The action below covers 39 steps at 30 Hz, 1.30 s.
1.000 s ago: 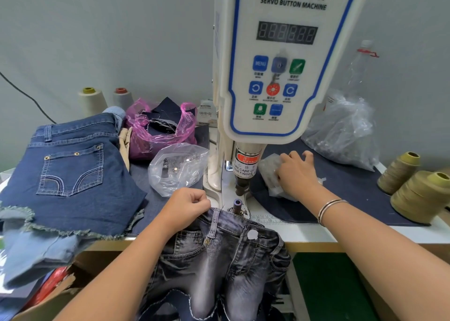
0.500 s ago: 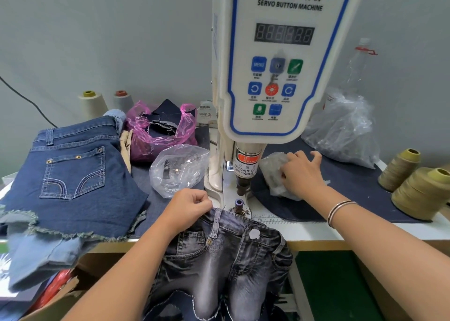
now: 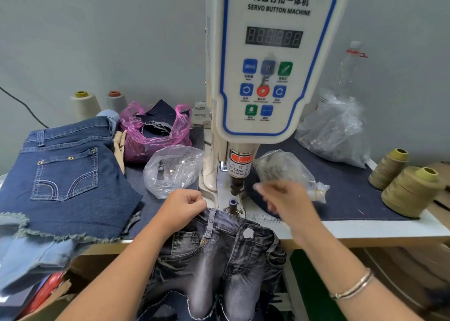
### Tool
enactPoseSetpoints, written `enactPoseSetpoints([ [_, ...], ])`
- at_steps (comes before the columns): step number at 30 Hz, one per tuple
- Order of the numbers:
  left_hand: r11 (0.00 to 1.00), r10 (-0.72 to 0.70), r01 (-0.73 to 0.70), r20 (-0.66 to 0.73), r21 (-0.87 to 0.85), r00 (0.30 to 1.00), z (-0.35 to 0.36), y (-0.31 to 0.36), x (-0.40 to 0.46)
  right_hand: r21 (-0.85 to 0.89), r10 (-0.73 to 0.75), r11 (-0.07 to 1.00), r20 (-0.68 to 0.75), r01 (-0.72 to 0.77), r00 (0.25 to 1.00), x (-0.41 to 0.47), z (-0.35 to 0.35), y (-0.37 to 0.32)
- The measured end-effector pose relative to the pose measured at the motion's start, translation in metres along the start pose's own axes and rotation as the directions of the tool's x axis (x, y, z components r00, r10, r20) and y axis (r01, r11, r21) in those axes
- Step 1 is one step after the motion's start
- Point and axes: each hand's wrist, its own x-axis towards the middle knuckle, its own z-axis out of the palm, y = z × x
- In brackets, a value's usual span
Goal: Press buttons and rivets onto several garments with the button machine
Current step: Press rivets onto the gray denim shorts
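Observation:
The white servo button machine (image 3: 272, 60) stands at the middle of the table, its punch (image 3: 237, 186) above the small lower die (image 3: 233, 202). Grey washed jeans (image 3: 219, 259) hang over the table's front edge, with the waistband lying just below the die. My left hand (image 3: 185, 207) grips the waistband in a fist, left of the die. My right hand (image 3: 280, 199) is motion-blurred just right of the punch, in front of a small clear bag of parts (image 3: 282, 167). Whether its fingers hold anything is not visible.
Blue denim shorts (image 3: 68, 174) lie stacked at the left. A second clear bag (image 3: 173, 169) and a pink bag of scraps (image 3: 155, 130) sit left of the machine. At the right are a large clear bag (image 3: 336, 133) and olive thread cones (image 3: 411, 191).
My right hand has left the small clear bag and swung left toward the punch and die. My left hand keeps its grip on the waistband.

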Motion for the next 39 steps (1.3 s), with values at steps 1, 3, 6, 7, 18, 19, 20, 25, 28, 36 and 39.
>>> enactPoseSetpoints([
  [1, 1.000, 0.001, -0.001, 0.000, 0.001, 1.000, 0.000, 0.000, 0.000, 0.115, 0.113, 0.986, 0.088, -0.123, 0.990, -0.005, 0.010, 0.004],
  [3, 1.000, 0.002, -0.002, -0.008, 0.010, 1.000, 0.000, 0.001, -0.001, 0.249, 0.200, 0.939, 0.161, -0.236, 0.966, -0.010, 0.023, 0.010],
  [6, 1.000, -0.001, 0.002, -0.015, 0.012, 1.000, 0.000, 0.000, 0.000, 0.342, 0.229, 0.894, 0.208, -0.290, 0.951, -0.006, 0.027, 0.008],
  [7, 1.000, -0.002, 0.002, -0.012, 0.011, 1.000, 0.000, -0.001, 0.000, 0.361, 0.228, 0.881, 0.242, -0.306, 0.943, -0.006, 0.027, 0.007],
  [18, 1.000, -0.020, 0.020, -0.012, -0.004, 1.000, 0.000, 0.000, 0.000, 0.555, 0.382, 0.621, 0.403, -0.554, 0.832, 0.001, 0.029, -0.003],
  [19, 1.000, -0.020, 0.020, -0.014, -0.003, 1.000, 0.000, -0.001, 0.000, 0.571, 0.396, 0.582, 0.423, -0.580, 0.815, 0.001, 0.028, -0.004],
  [20, 1.000, -0.021, 0.021, -0.015, -0.002, 1.000, 0.000, -0.001, 0.000, 0.579, 0.408, 0.551, 0.441, -0.600, 0.800, 0.002, 0.028, -0.004],
  [25, 1.000, -0.014, 0.014, -0.013, -0.009, 1.000, 0.000, -0.002, -0.001, 0.571, 0.412, 0.532, 0.470, -0.625, 0.781, 0.001, 0.031, -0.005],
  [28, 1.000, -0.011, 0.011, -0.013, -0.011, 1.000, 0.000, -0.001, 0.000, 0.567, 0.411, 0.531, 0.478, -0.630, 0.776, 0.001, 0.032, -0.004],
  [36, 1.000, -0.015, 0.015, -0.014, -0.009, 1.000, 0.000, -0.002, 0.001, 0.636, 0.386, 0.386, 0.547, -0.669, 0.743, -0.007, 0.029, -0.007],
  [39, 1.000, -0.017, 0.017, -0.011, -0.017, 1.000, 0.001, 0.000, 0.000, 0.649, 0.365, 0.360, 0.563, -0.670, 0.741, -0.009, 0.027, -0.009],
])
